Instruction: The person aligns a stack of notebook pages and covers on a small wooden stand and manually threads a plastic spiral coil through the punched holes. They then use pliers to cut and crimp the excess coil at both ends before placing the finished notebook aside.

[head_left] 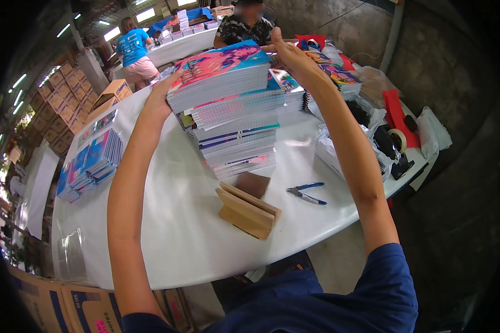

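Note:
A tall stack of spiral-bound notebooks (219, 83) with pink and blue illustrated covers stands on the white table. Its top bundle sits slightly askew on the lower ones. My left hand (162, 97) grips the left side of that bundle, its fingers partly hidden. At the far right corner, my right hand (294, 60) bears against the bundle with its thumb raised; the fingers are partly hidden. Close in front of the stack lie folded brown cardboard pieces (247, 211). Blue-handled cutting pliers (306, 193) lie to their right.
More notebooks (94, 164) lie on the left of the white table (178, 238). Plastic bags, a tape roll (397, 140) and red material (393, 114) crowd the right edge. A person (244, 25) sits across; another (132, 50) stands farther back. Cardboard boxes (89, 305) stand below left.

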`<state>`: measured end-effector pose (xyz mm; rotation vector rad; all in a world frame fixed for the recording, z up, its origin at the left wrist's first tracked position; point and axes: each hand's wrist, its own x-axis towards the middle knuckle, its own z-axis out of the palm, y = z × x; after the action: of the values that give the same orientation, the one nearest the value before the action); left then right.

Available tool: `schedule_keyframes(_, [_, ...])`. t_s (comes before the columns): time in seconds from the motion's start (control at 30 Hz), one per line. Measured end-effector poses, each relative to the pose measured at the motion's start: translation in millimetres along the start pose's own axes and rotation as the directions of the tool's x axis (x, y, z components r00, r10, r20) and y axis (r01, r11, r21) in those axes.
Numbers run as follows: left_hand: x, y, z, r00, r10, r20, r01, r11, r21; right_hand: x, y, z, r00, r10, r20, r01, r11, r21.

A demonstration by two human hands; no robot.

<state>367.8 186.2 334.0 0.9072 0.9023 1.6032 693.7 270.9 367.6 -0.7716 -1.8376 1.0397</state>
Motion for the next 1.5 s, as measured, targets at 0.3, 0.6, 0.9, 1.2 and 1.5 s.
schedule_keyframes(0.3, [-45.8, 1.5, -5.4, 0.99, -0.017, -0.137, 0.013, 0.999, -0.031, 5.1, -13.1, 15.1, 0.995, 0.088, 0.044, -0.076, 0.972, -0.222])
schedule_keyframes(0.6, [-56.4, -8.1, -6.1, 0.998, 0.033, -0.059, -0.052, 0.93, -0.363, 37.1, -42.9, 48.3, 0.957, 0.272, 0.1, -0.228, 0.921, -0.317])
schedule_keyframes(0.9, [-60.4, -27.7, -28.5, 0.997, 0.06, -0.044, -0.075, 0.796, -0.601, 69.2, -33.8, 62.8, 0.948, 0.28, 0.151, -0.248, 0.948, -0.2])
schedule_keyframes(1.2, [-177.0, -3.8, -161.2, 0.972, 0.127, -0.197, -0.207, 0.859, -0.468, -29.0, -73.7, 206.2, 0.97, 0.096, 0.221, -0.038, 0.967, -0.253])
schedule_keyframes(1.5, [-239.9, -104.0, -248.4, 0.955, -0.012, -0.297, -0.085, 0.946, -0.314, -48.7, 69.1, 314.0, 0.777, 0.393, 0.492, -0.359, 0.918, -0.166])
